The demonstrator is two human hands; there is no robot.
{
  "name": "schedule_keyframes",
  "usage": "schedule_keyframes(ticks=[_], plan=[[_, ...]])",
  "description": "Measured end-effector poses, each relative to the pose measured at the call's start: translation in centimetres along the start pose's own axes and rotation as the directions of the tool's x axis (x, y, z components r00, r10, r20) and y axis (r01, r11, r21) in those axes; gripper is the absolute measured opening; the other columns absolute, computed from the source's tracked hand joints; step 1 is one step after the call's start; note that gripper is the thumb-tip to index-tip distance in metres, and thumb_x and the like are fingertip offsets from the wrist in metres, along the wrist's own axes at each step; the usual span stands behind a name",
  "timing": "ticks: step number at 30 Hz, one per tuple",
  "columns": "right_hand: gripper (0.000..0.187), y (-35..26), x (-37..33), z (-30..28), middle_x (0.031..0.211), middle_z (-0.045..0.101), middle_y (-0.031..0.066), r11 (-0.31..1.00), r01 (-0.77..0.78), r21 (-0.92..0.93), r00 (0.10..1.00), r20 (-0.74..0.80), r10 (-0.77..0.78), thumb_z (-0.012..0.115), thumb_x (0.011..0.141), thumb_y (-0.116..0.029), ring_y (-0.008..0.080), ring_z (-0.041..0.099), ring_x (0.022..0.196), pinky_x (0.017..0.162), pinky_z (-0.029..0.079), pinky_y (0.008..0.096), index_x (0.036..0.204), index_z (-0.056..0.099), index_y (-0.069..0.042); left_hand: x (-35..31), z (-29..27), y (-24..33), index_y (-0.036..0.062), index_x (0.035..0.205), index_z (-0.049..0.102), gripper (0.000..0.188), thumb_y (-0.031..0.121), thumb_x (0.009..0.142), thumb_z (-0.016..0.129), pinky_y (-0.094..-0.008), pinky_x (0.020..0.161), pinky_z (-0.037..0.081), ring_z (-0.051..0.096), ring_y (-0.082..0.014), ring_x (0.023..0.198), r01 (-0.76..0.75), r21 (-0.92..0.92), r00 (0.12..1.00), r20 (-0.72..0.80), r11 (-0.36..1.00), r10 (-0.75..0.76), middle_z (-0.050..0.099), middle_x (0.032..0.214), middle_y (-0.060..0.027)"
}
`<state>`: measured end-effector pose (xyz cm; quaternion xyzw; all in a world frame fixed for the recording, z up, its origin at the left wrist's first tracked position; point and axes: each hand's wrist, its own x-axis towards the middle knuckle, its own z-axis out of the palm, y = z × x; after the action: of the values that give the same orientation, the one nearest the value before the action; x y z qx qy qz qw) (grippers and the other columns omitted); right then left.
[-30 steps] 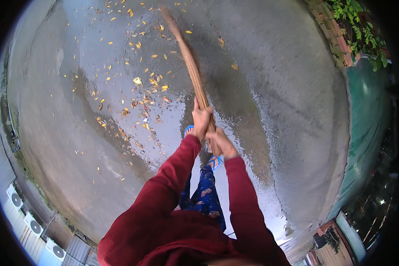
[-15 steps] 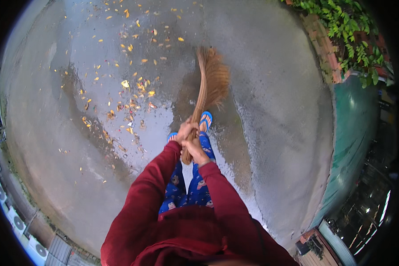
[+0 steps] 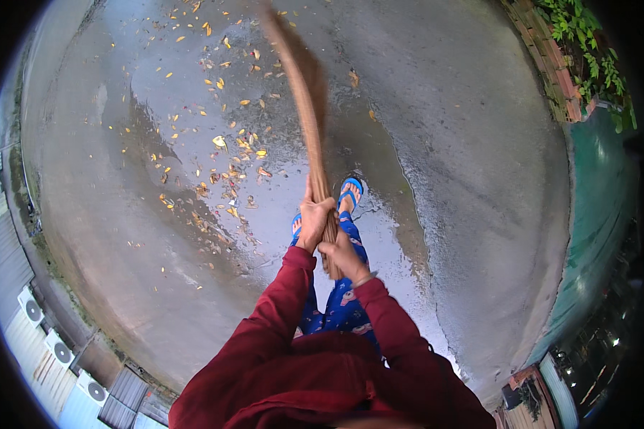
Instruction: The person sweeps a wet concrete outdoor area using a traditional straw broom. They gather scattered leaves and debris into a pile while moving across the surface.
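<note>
Both hands grip the broom [image 3: 304, 107]: left hand [image 3: 315, 220] wrapped high on the handle, right hand [image 3: 342, 256] clenched just below. Its blurred head, probably bristles, stretches beyond the blue sandal [image 3: 350, 191], with yellow leaves [image 3: 225, 154] scattered left of it on wet concrete [image 3: 451, 143].

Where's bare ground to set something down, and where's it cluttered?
Free: the dry concrete right of the broom, up to the brick edging. Also the strip at far left. Crowded: yellow leaves scattered on the wet patch, left of the broom and ahead of both hands.

Fallen leaves [image 3: 225, 154] lie left of the broom [image 3: 304, 100]; planter [image 3: 551, 64] far right.
</note>
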<state>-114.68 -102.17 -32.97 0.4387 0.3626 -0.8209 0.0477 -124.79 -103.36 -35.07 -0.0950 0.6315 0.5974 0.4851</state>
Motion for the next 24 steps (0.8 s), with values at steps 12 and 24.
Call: schedule_keyframes(ticks=[12, 24], plan=[[0.024, 1.2, -0.1, 0.3, 0.063, 0.05, 0.0044, 0.95, -0.304, -0.076, 0.949, 0.064, 0.309, 0.052, 0.069, -0.011, 0.0144, 0.051, 0.045, 0.038, 0.042, 0.0268, 0.091, 0.046, -0.002, 0.4, -2.8, -5.1, 0.0116, 0.134, 0.011, 0.08, -0.001, 0.067, 0.052, -0.0258, 0.037, 0.041, 0.047, -0.0141, 0.041, 0.282, -0.131, 0.959, 0.046, 0.95, -0.279, 0.047, 0.057, -0.0047], [0.02, -2.2, 6.8, -1.0, 0.062, 0.053, 0.0071, 0.96, -0.264, 0.091, 0.949, -0.156, 0.275, 0.054, 0.067, -0.01, 0.0167, 0.052, 0.048, 0.043, 0.043, 0.0286, 0.082, 0.052, 0.002, 8.5, 0.3, -1.4, 0.0105, 0.124, 0.029, 0.066, -0.003, 0.063, 0.051, -0.0282, 0.037, 0.042, 0.049, -0.016, 0.043, 0.187, -0.029, 0.96, 0.216, 0.982, -0.177, 0.05, 0.061, -0.0068]])
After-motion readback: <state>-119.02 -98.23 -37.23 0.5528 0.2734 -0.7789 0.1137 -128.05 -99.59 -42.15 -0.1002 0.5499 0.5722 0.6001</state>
